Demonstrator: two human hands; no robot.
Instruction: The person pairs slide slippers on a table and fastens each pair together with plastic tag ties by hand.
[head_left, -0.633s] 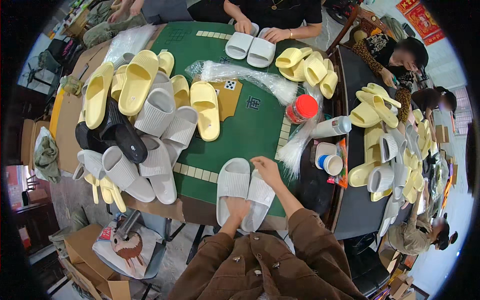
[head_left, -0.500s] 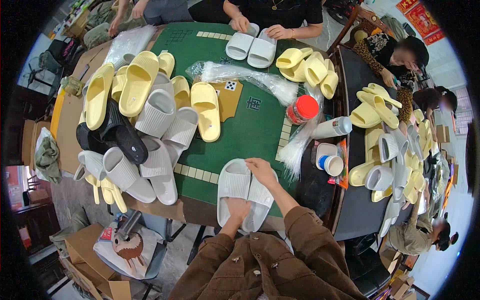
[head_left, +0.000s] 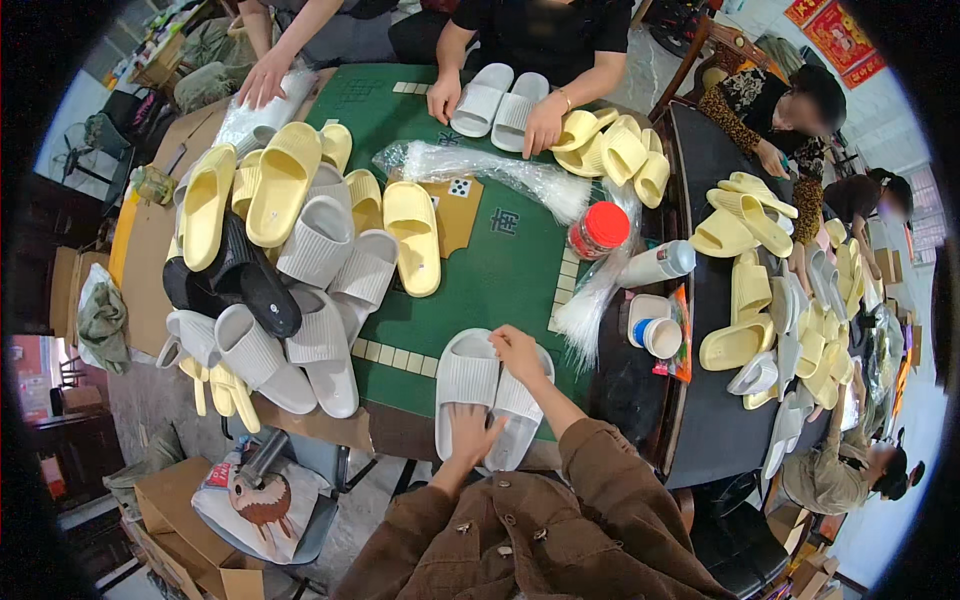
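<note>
Two light grey slippers lie side by side at the table's near edge, a left slipper (head_left: 466, 365) and a right slipper (head_left: 518, 405). My left hand (head_left: 470, 435) lies on the left slipper's footbed, just below its ribbed strap, with thumb and fingers apart. Over the straps, where the two slippers meet, is my right hand (head_left: 518, 355). Its fingers are bent together at the inner edges; what they pinch, if anything, is too small to make out.
A pile of yellow slippers (head_left: 285, 185), grey and black ones covers the table's left side. Clear plastic ties (head_left: 500, 170), a red-lidded jar (head_left: 598, 230), a white bottle (head_left: 657, 263) and a cup (head_left: 661, 335) stand beyond. Across, a person's hands (head_left: 543, 125) touch grey slippers (head_left: 483, 100).
My left hand has opened out flatter on the left slipper. My right hand has stayed near the straps. The person opposite has shifted both hands to the outer sides of their slippers.
</note>
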